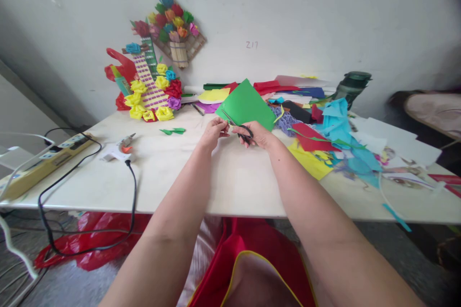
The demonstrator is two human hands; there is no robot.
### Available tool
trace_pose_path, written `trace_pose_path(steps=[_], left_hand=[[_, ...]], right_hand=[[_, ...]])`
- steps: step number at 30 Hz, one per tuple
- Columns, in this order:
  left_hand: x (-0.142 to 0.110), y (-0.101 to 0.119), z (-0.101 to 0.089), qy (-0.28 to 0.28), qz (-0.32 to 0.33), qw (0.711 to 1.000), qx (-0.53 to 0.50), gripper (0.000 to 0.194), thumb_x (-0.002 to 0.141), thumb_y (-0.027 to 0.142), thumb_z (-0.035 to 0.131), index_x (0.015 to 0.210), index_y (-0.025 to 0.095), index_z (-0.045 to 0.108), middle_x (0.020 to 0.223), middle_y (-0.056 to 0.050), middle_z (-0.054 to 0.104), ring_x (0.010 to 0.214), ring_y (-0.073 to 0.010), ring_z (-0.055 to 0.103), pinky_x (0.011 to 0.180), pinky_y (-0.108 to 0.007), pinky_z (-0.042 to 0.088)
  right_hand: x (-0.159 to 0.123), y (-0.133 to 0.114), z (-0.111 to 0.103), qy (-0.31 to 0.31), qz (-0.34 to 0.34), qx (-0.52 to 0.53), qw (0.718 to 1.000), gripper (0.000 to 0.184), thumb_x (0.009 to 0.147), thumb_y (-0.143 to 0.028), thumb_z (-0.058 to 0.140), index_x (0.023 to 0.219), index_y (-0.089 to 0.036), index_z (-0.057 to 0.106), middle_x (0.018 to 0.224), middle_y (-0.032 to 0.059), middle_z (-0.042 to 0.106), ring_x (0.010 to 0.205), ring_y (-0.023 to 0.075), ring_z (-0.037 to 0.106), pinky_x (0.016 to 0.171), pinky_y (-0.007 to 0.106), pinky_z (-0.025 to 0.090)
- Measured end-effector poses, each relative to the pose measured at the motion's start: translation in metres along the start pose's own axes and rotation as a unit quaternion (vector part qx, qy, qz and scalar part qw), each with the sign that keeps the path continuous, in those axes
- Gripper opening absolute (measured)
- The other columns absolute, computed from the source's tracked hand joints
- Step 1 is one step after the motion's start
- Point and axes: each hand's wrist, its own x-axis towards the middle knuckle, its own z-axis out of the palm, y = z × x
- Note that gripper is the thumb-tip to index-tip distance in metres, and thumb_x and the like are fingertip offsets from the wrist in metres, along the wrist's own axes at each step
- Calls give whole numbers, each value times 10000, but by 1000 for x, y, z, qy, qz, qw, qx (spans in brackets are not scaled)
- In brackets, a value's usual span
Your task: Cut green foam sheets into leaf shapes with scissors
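Observation:
Black-handled scissors (246, 135) are in my right hand (257, 135), its fingers through the loops and the blades pointing up and left. Close beside them, my left hand (216, 130) is closed in a pinch near the blades. What it pinches is too small to make out. Behind both hands lies a green paper sheet (248, 103), turned cornerwise, its lower part hidden by them. Several small cut green paper leaves (173, 131) rest on the white table to the left of my left hand.
A glue gun (120, 151) and power strip (46, 163) with cables occupy the table's left. Paper-flower decorations (153, 86) stand behind. Coloured crepe paper (338, 124), a red sheet (311, 138), purple shredded strands (286, 120) and a dark bottle (351, 87) crowd the right.

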Motion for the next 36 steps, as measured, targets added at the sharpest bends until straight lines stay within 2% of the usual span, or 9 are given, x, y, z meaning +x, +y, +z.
trace_pose_path(steps=[10,27,33,36], left_hand=[[0,1,-4,-16,10,1000,-8,160,683,222,584,692,165,435,569,33,508,501,-73,490,497,-213,468],[-4,8,-9,-58,-8,998,-16,188,662,238,602,666,170,427,532,44,478,469,-64,467,523,-217,467],[-4,9,-13,-80,-12,996,-22,218,645,258,621,661,175,420,517,54,461,454,-62,451,521,-220,466],[-4,9,-14,-89,-13,996,-26,222,638,256,625,658,175,419,512,56,459,448,-60,446,522,-222,469]], right_hand=[[-3,-6,1,25,10,9,1000,308,702,-382,704,639,-118,558,409,-51,488,291,30,383,271,159,251],[-3,-7,-2,7,13,-6,1000,328,673,-339,725,558,-145,487,403,-35,500,287,36,382,274,162,256],[-4,-8,-2,17,8,10,1000,181,714,-258,681,749,-135,553,408,-52,506,284,53,377,263,165,277],[-5,-10,-1,15,8,4,1000,171,711,-242,680,745,-133,552,405,-52,502,282,52,372,263,161,282]])
